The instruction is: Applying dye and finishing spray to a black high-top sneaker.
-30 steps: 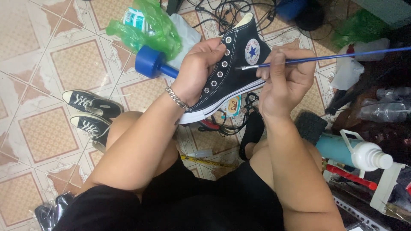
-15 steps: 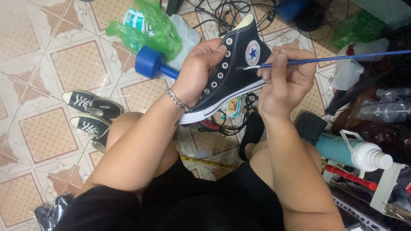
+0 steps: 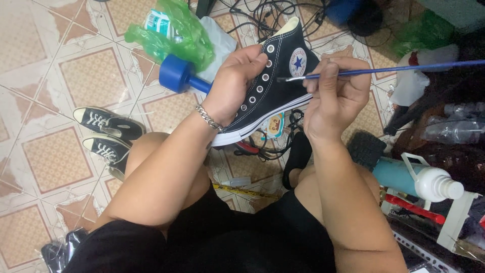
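My left hand [image 3: 236,81], a chain bracelet at its wrist, grips a black high-top canvas sneaker [image 3: 275,86] with a white sole and a round ankle patch, holding it tilted above my lap. My right hand [image 3: 336,93] pinches a long blue-handled paintbrush [image 3: 404,67]. The brush tip rests on the shoe's side next to the round patch. The brush handle runs out to the right edge.
Two low black sneakers [image 3: 107,134] lie on the tiled floor at left. A blue dumbbell [image 3: 178,76] and a green plastic bag [image 3: 177,35] sit behind the shoe, beside tangled cables [image 3: 252,12]. A teal bottle with white cap [image 3: 419,179] lies at right among clutter.
The brush tip has shifted slightly along the shoe's side near the patch; hands and shoe stay almost where they were.
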